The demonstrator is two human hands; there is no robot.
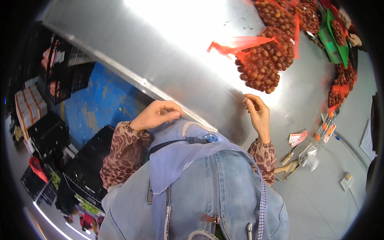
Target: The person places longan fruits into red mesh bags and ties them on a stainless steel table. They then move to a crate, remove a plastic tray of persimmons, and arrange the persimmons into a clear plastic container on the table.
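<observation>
My left hand hovers by the table's near edge, over my apron. Its fingers curl together toward the thumb, and nothing shows in them. Above the metal table, my right hand is raised with thumb and forefinger pinched; whatever is between the tips is too small to make out. Just beyond it lies a red net bag of round brown fruit or nuts, its loose red top stretched out to the left. More filled net bags lie behind.
At the far right stands a green scoop-like tray, with another person's hand near it. Red-and-white labels, a clear plastic bag and a socket strip lie on the right. Black crates and white boxes stand left.
</observation>
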